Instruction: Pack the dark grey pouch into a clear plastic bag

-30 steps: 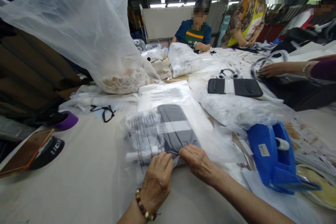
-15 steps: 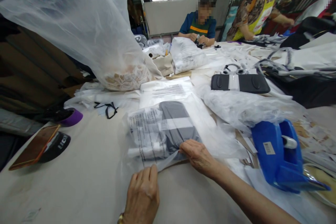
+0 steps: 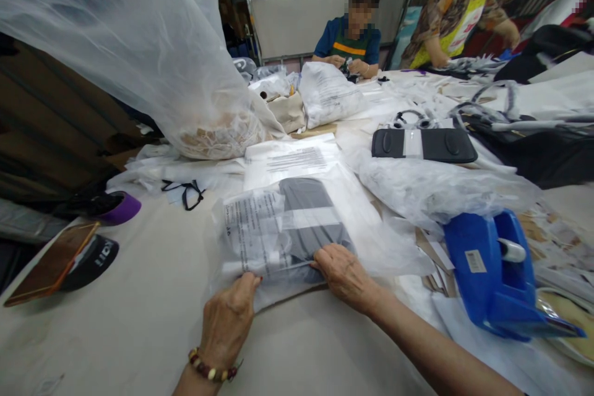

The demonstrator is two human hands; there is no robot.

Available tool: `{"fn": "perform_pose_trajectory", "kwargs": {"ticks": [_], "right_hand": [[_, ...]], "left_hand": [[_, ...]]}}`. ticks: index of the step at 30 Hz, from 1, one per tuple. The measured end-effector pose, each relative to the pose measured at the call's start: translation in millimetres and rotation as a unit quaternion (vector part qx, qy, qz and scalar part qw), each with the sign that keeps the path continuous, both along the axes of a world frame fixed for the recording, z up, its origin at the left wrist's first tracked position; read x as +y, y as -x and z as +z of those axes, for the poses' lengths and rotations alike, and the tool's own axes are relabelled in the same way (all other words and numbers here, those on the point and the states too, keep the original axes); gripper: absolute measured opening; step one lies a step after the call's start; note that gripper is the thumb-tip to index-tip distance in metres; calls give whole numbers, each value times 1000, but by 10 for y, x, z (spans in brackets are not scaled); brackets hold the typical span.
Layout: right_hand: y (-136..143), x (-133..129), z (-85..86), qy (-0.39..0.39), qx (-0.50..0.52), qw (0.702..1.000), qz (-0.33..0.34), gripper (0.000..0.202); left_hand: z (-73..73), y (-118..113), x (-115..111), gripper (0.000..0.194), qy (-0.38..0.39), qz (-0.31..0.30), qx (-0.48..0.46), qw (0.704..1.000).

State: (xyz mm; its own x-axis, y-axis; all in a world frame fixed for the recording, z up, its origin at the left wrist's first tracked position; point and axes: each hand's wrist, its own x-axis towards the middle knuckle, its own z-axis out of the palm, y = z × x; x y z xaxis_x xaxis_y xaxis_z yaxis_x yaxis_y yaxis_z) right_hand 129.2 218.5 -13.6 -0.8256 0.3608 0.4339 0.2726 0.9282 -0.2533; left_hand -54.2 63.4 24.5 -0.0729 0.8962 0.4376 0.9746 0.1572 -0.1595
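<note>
In front of me lies a clear printed plastic bag (image 3: pixel 253 223) with a dark grey folded item (image 3: pixel 309 195) inside, a pale band across it. My left hand (image 3: pixel 229 315) is closed on the near left edge of the bag, fingertips pinching the film. Closed as well, my right hand (image 3: pixel 343 275) grips the near edge further right, over the dark item. Beneath the bag's far side, more printed plastic bags (image 3: pixel 297 161) lie flat in a stack.
A blue tape dispenser (image 3: pixel 487 278) stands at the right. Behind it are a black flat case (image 3: pixel 424 144) and crumpled plastic. At the left are a phone (image 3: pixel 51 266) on a stand and purple tape (image 3: pixel 123 208). A large plastic sack (image 3: pixel 153 43) hangs upper left. Two people work across the table.
My left hand has shifted left and turned, its fingertips now on the bag's near edge. My right hand keeps its grip, and the near edge is folded up slightly more.
</note>
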Motion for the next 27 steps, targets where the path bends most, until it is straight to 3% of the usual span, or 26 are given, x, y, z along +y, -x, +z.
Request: {"fn": "perform_pose_trajectory", "kwargs": {"ticks": [2,4,6,9,13,16,20,27], "right_hand": [[9,-4,-11,-6,-8,1000,-3,27],[12,-10,-13,-7,-18,1000,-3,26],[17,-17,-10,-4,-32,999,-6,25],[39,-22,9,4,-58,998,-10,23],[15,29,122,22,-107,994,-2,20],[-143,126,283,46,-150,988,1,6],[-496,323,440,67,-202,977,-7,12],[-901,690,333,56,-214,968,-118,27]], "left_hand": [[14,-75,-8,32,-28,30,40,998],[15,-210,11,20,-81,16,37,996],[-32,-371,74,22,-111,-77,-6,991],[-196,-560,220,33,-89,-199,-43,975],[-388,-619,346,37,-90,-179,-18,980],[-429,-600,350,38,-85,-176,-26,980],[-455,-602,331,38,-84,-168,-42,981],[-523,-586,353,32,-95,-175,-70,978]]}}
